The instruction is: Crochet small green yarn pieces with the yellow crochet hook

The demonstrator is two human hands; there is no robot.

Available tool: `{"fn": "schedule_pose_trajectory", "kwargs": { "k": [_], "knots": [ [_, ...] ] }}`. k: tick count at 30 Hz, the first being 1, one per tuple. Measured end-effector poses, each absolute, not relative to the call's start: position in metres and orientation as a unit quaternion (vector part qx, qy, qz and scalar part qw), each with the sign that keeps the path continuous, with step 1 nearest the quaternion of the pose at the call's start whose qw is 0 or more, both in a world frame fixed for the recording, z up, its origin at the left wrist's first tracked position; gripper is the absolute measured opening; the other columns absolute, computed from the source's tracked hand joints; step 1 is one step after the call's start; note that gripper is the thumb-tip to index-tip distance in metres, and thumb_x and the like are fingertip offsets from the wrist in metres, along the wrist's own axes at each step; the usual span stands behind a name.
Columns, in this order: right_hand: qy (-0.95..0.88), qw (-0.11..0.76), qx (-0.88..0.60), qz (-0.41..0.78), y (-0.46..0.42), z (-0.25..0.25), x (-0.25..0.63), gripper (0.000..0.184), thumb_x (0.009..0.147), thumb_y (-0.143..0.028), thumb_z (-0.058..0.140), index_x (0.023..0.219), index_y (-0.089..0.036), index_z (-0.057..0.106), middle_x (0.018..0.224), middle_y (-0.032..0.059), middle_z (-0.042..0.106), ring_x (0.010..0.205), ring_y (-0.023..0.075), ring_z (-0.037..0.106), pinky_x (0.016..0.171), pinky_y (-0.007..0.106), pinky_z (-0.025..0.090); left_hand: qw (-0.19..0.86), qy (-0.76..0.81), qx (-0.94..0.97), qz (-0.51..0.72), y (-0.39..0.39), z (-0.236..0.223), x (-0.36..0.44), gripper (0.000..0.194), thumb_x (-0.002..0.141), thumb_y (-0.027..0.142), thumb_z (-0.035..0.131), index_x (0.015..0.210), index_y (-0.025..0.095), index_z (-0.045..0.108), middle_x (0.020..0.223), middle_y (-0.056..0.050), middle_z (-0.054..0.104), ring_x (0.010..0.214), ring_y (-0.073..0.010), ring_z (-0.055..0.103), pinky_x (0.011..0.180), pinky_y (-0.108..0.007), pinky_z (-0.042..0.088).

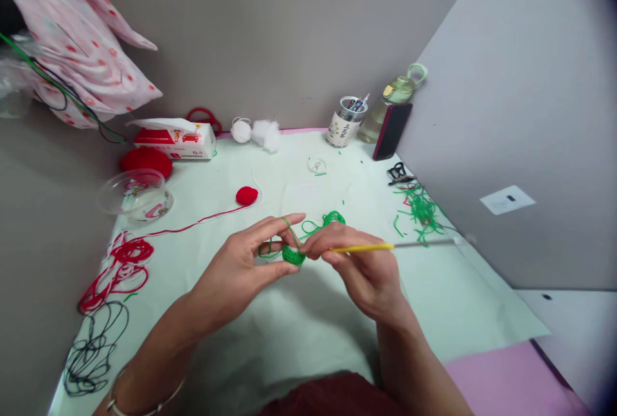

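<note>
A small green crochet piece [293, 255] is pinched between the thumb and fingers of my left hand [250, 255]. Green yarn [290, 228] loops over the raised index finger of that hand. My right hand [364, 265] grips a crochet hook [364, 248] by its yellow handle, and the hook's tip meets the green piece, hidden by my fingers. Just behind my hands lies a loose bundle of green yarn [332, 218]. Farther back, a red crocheted ball [247, 195] rests on the pale table cover [289, 178].
Red yarn [130, 255] and dark cord [94, 352] lie tangled at left, near a clear plastic tub [149, 200] and a tissue pack [176, 139]. Green scraps [424, 210] are strewn at right. A pen can [344, 123], bottle [385, 107] and phone [393, 132] stand at the back.
</note>
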State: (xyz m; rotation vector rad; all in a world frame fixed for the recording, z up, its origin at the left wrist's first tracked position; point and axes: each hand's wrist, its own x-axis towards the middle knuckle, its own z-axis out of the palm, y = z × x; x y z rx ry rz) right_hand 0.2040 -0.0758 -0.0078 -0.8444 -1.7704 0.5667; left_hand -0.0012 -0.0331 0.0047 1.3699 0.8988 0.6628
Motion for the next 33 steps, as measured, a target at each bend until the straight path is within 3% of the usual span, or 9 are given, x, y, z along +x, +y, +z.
{"fn": "schedule_pose_trajectory", "kwargs": {
  "k": [5,8,11,15,18,23,33],
  "knots": [
    [-0.753,0.551,-0.359,-0.006,-0.081,-0.018,0.191,0.026,0.1,-0.011,0.058,0.12,-0.022,0.07,0.104,0.0104,0.079,0.091,0.0214,0.076,0.074,0.037,0.064,0.712,0.394,0.451,0.366,-0.04,0.003,0.012,0.058,0.07,0.028,0.093,0.125,0.032,0.077,0.094,0.001,0.065,0.079,-0.0134,0.064,0.072,-0.025,0.055],
    [-0.745,0.522,-0.395,-0.131,-0.088,-0.025,0.187,0.035,0.093,-0.006,0.066,0.122,-0.024,0.073,0.104,0.0088,0.079,0.093,0.0222,0.075,0.076,0.036,0.066,0.713,0.372,0.413,0.428,-0.05,0.001,0.023,0.051,0.071,0.03,0.094,0.119,0.029,0.079,0.095,0.0,0.066,0.083,-0.0134,0.064,0.077,-0.024,0.056],
    [-0.742,0.511,-0.397,-0.177,-0.091,-0.029,0.187,0.036,0.091,-0.005,0.068,0.12,-0.024,0.076,0.1,0.0072,0.078,0.093,0.0224,0.075,0.076,0.035,0.066,0.754,0.331,0.364,0.435,-0.056,-0.001,0.029,0.047,0.077,0.033,0.09,0.123,0.03,0.078,0.095,0.0,0.067,0.086,-0.0121,0.063,0.083,-0.023,0.053],
    [-0.696,0.604,-0.386,-0.041,-0.085,-0.024,0.187,0.031,0.099,-0.012,0.061,0.121,-0.028,0.076,0.1,0.0056,0.078,0.088,0.0207,0.075,0.069,0.035,0.064,0.842,0.262,0.297,0.366,-0.052,-0.004,0.028,0.05,0.082,0.04,0.085,0.13,0.028,0.075,0.095,-0.002,0.067,0.087,-0.0128,0.062,0.083,-0.024,0.05],
    [-0.649,0.658,-0.369,0.101,-0.08,-0.018,0.187,0.028,0.1,-0.012,0.061,0.117,-0.028,0.077,0.097,0.0052,0.079,0.087,0.0206,0.074,0.068,0.035,0.062,0.83,0.262,0.327,0.369,-0.047,-0.006,0.021,0.059,0.076,0.035,0.089,0.133,0.03,0.073,0.1,-0.002,0.066,0.094,-0.0148,0.061,0.089,-0.025,0.048],
    [-0.616,0.668,-0.363,0.207,-0.081,-0.014,0.192,0.023,0.098,-0.011,0.064,0.109,-0.025,0.079,0.089,0.0034,0.078,0.085,0.0193,0.072,0.074,0.036,0.059,0.76,0.287,0.433,0.391,-0.039,-0.007,0.009,0.058,0.077,0.027,0.088,0.132,0.035,0.072,0.096,0.0,0.059,0.087,-0.0127,0.055,0.079,-0.024,0.047],
    [-0.478,0.668,-0.342,0.457,-0.073,-0.009,0.197,0.013,0.096,-0.028,0.069,0.091,-0.022,0.08,0.074,0.0005,0.071,0.055,0.0121,0.065,0.054,0.027,0.056,0.718,0.283,0.541,0.335,-0.031,-0.005,-0.008,0.051,0.083,0.024,0.083,0.13,0.039,0.073,0.096,0.001,0.058,0.093,-0.0145,0.056,0.087,-0.025,0.046]
  ]
}}
